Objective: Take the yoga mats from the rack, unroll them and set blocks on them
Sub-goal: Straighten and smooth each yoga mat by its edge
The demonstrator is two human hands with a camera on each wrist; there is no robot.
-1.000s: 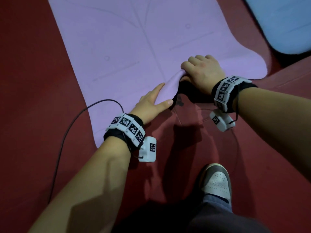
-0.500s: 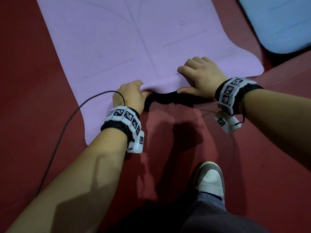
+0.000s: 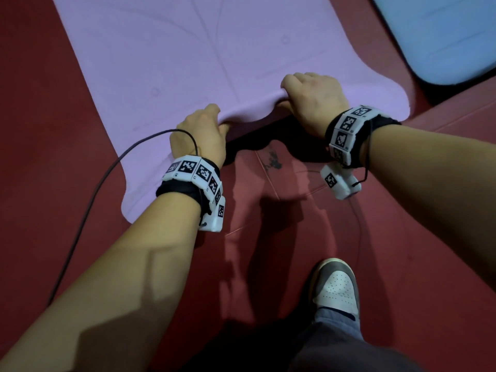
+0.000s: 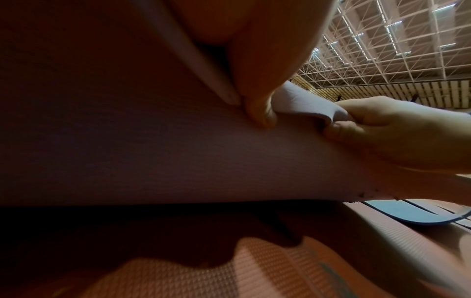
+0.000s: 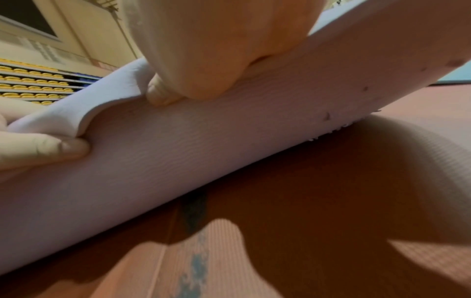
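Two bare hands are clenched on the near short edge of an unrolled lilac foam yoga mat [image 3: 188, 57], which is spread on a dark red ribbed floor [image 3: 40, 130]. The mat's long axis is seen running away from the person, tilted slightly toward the upper left of the head view, with its near end pointing back at the person's white and grey sneaker [image 3: 335, 285]. The left hand [image 3: 200, 135] is curled over the edge left of the middle, and the right hand [image 3: 314, 100] is curled over it right of the middle; between them the edge is lifted off the floor in a low hump, while both rounded near corners lie flat. In the left wrist view the mat's ribbed underside [image 4: 178, 161] is shown raised above the floor, with the left thumb pressed beneath it and the edge pinched by the fingers [image 4: 369, 113] of the other hand. In the right wrist view the same underside [image 5: 203, 151] is shown slanting up from the floor, gripped from above by the right hand's fingers [image 5: 163, 94]. A light blue foam mat [image 3: 442, 30] is laid on the floor well apart, at the upper right. A dark cable [image 3: 88, 202] is trailed from the left wrist across the mat's near left corner.
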